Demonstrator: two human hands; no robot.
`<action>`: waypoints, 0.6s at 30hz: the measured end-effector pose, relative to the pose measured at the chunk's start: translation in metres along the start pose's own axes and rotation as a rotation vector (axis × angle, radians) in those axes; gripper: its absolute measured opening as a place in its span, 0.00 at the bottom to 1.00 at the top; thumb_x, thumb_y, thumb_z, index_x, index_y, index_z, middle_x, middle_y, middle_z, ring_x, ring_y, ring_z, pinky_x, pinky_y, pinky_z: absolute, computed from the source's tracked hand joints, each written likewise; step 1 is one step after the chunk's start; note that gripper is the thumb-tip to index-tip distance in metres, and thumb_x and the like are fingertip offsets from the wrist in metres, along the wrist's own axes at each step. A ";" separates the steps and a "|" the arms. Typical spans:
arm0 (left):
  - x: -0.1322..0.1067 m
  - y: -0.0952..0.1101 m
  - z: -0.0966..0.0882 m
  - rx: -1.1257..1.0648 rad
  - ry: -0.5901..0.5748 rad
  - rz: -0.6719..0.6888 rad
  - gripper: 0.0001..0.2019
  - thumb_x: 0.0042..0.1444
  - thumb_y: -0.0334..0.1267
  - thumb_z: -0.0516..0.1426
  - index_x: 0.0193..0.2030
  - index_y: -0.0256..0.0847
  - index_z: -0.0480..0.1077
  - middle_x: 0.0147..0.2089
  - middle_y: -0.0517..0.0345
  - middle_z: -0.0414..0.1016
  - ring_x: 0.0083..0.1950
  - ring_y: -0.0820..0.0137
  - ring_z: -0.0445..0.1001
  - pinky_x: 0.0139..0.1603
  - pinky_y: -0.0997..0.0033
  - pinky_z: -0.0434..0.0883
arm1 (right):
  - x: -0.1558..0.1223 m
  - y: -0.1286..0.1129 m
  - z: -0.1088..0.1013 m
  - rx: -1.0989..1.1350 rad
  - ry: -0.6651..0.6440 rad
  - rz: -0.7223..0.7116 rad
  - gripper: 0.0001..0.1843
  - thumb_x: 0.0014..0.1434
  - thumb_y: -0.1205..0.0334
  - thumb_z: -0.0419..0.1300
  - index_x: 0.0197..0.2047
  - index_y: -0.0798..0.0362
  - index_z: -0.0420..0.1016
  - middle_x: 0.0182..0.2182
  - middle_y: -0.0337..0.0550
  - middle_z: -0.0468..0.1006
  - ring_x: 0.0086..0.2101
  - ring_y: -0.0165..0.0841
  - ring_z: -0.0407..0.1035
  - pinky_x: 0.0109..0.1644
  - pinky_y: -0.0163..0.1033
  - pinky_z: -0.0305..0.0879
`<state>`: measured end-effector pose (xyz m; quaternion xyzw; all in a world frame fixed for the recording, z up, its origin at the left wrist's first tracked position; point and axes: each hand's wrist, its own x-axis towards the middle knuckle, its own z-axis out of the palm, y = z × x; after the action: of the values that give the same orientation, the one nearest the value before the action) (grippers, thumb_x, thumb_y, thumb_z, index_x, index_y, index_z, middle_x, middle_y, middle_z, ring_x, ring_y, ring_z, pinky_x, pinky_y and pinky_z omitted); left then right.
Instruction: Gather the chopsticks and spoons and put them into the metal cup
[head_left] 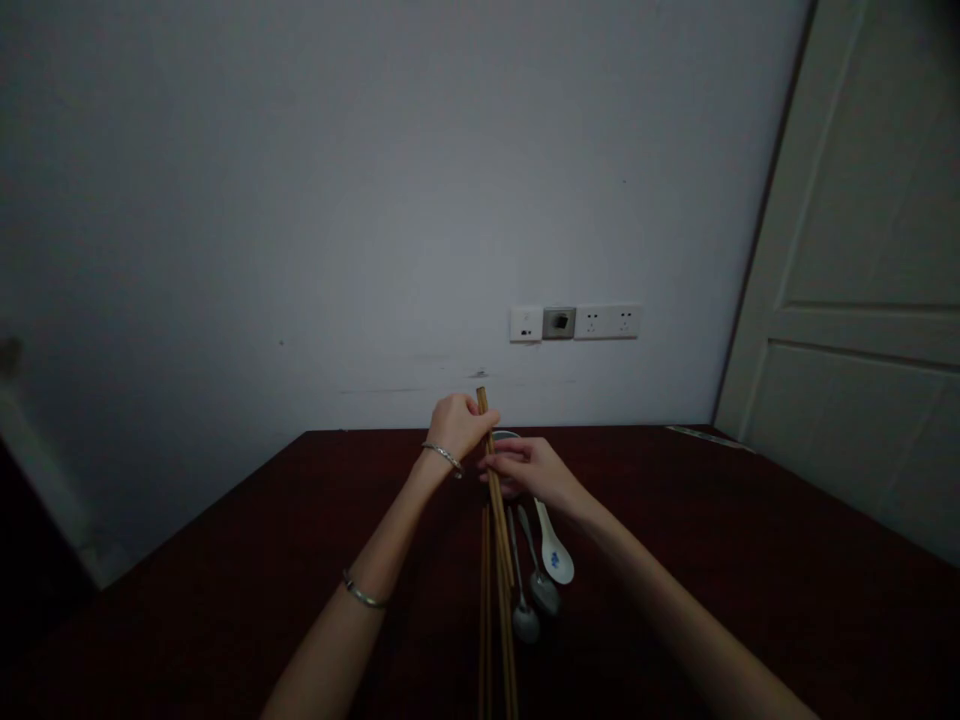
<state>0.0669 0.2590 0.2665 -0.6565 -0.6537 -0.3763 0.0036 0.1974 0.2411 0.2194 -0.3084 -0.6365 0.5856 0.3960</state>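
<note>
My left hand [460,424] is closed round the upper end of a bundle of wooden chopsticks [497,510], which slants down toward me. Just below it, my right hand [529,465] pinches the same bundle between thumb and fingers. A second set of chopsticks [486,610] lies on the table left of the bundle. To the right are two metal spoons, a smaller one [526,622] and a larger one [545,592], and a white soup spoon [556,558] with a blue pattern. Behind my right hand is a bowl [506,435], mostly hidden.
The dark red table [660,500] runs up to a pale wall [375,250]. Sockets and a switch plate [606,322] are set in the wall above it. A flat strip [709,437] lies at the far right edge, near a white door [862,320].
</note>
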 end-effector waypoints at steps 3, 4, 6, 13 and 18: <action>0.002 -0.001 0.007 0.005 0.021 0.006 0.12 0.42 0.43 0.54 0.20 0.35 0.69 0.17 0.60 0.66 0.22 0.76 0.63 0.24 0.77 0.55 | 0.005 0.004 -0.002 0.006 0.024 0.004 0.12 0.47 0.61 0.61 0.35 0.58 0.70 0.31 0.46 0.78 0.28 0.29 0.73 0.24 0.29 0.66; 0.002 -0.001 0.009 0.012 0.024 0.010 0.12 0.42 0.42 0.54 0.20 0.35 0.69 0.17 0.60 0.66 0.22 0.76 0.62 0.24 0.77 0.55 | 0.006 0.005 -0.003 0.001 0.029 0.014 0.11 0.47 0.61 0.61 0.34 0.58 0.70 0.30 0.46 0.78 0.27 0.29 0.73 0.23 0.29 0.66; 0.001 -0.001 0.012 0.036 0.033 0.018 0.12 0.43 0.42 0.54 0.19 0.35 0.68 0.17 0.60 0.65 0.22 0.76 0.62 0.24 0.77 0.55 | 0.008 0.006 -0.005 -0.015 0.034 0.030 0.11 0.47 0.62 0.61 0.34 0.59 0.70 0.30 0.46 0.78 0.26 0.29 0.73 0.22 0.28 0.66; -0.007 0.004 0.007 0.062 0.087 0.094 0.10 0.46 0.40 0.53 0.22 0.36 0.68 0.21 0.59 0.67 0.24 0.75 0.64 0.28 0.76 0.57 | 0.005 -0.001 -0.008 -0.043 0.012 0.016 0.09 0.47 0.64 0.60 0.33 0.60 0.71 0.30 0.49 0.78 0.28 0.30 0.73 0.22 0.28 0.65; -0.007 0.006 0.002 -0.097 0.120 0.170 0.08 0.47 0.38 0.54 0.24 0.36 0.67 0.23 0.60 0.68 0.26 0.76 0.65 0.30 0.76 0.61 | 0.003 -0.008 -0.012 -0.038 -0.017 -0.035 0.11 0.47 0.61 0.60 0.34 0.59 0.71 0.31 0.48 0.78 0.30 0.32 0.74 0.25 0.30 0.67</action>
<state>0.0737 0.2533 0.2642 -0.6851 -0.5754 -0.4446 0.0429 0.2070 0.2485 0.2274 -0.2997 -0.6562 0.5688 0.3949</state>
